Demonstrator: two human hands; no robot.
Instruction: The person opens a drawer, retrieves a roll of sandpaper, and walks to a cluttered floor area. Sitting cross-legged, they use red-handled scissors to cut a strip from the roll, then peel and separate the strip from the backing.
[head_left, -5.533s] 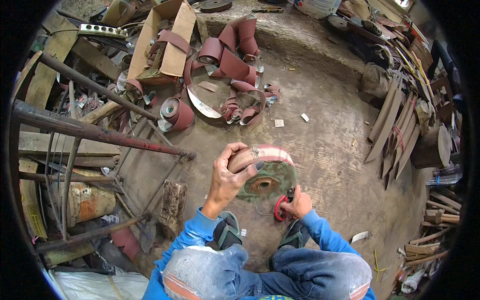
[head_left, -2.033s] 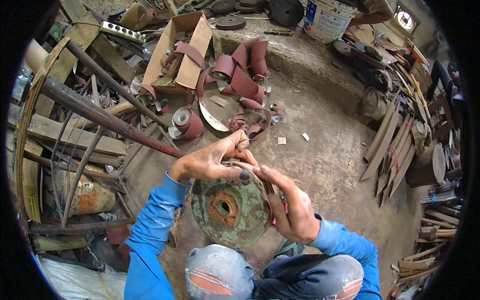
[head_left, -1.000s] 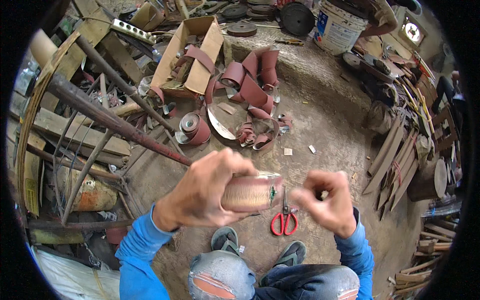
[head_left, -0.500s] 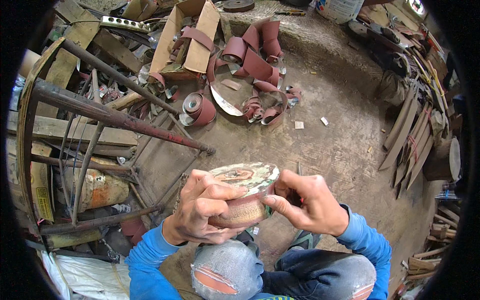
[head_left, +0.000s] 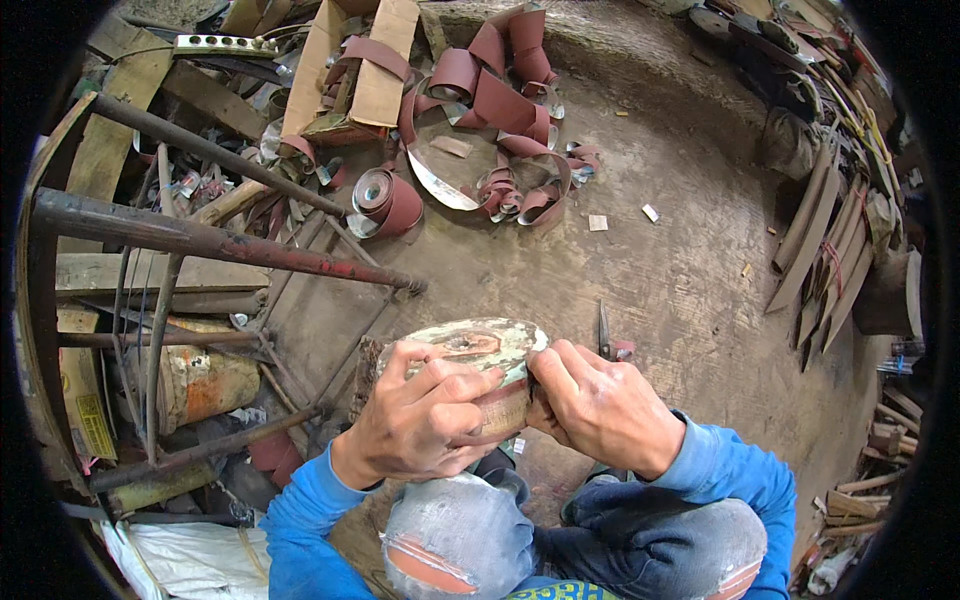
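Observation:
A thick round wooden disc (head_left: 465, 338) with flaking pale paint on its flat top is held tilted above my knees. My left hand (head_left: 425, 410) is closed around its left side, fingers spread over the top edge and side. Around the rim runs a reddish-brown sandpaper strip (head_left: 505, 392). At the disc's right end, my right hand (head_left: 605, 405) is closed, its curled fingers pressing on the rim where the strip passes under them. The fingertips there are partly hidden. Just beyond the right hand lies a dark pointed metal blade (head_left: 603, 330) on the floor.
Sandpaper lengths (head_left: 505, 105) and a sandpaper roll (head_left: 388, 203) lie ahead on the concrete floor, beside a cardboard box (head_left: 393, 65). A metal frame (head_left: 230, 248) juts in from the left, near a stained bucket (head_left: 205, 385). Curved strips (head_left: 810, 235) lean at right.
My right hand has turned and curled tighter against the disc's right end, with its back now upward. The view has shifted slightly, and the dark blade shows more beside that hand.

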